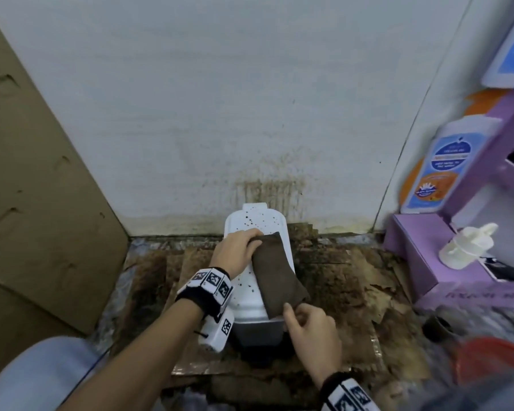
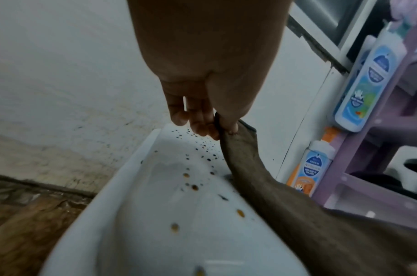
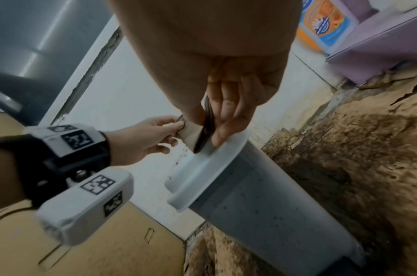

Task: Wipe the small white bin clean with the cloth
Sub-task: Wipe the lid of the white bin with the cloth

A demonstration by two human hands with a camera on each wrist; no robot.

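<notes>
Two hands stretch a brown cloth [image 1: 276,268] over the spotted lid of the small white bin [image 1: 247,295]: left hand [image 1: 236,252] pinching the far corner, right hand [image 1: 312,327] the near. Left wrist view: fingertips [image 2: 202,128] clamp cloth [image 2: 273,196] above bin [image 2: 155,205]. Right wrist view, partly blocked: fingers [image 3: 226,119] apparently pinch the cloth's edge at the bin [image 3: 250,196].

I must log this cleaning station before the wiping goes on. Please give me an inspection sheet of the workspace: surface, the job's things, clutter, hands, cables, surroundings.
Surface: floor stained brown, its covering torn and peeling.
Job's things: small white bin against the wall, lid dotted with dark and orange specks; brown cloth stretched over the lid's right side.
Clutter: white pump top on a purple box; red object at lower right, blurred.
Hands: left hand pinches the cloth's far end; right hand pinches its near end.
Cables: nothing seen.
Surroundings: white wall stained above the bin; cardboard at left; purple shelf with bottles at right.
</notes>
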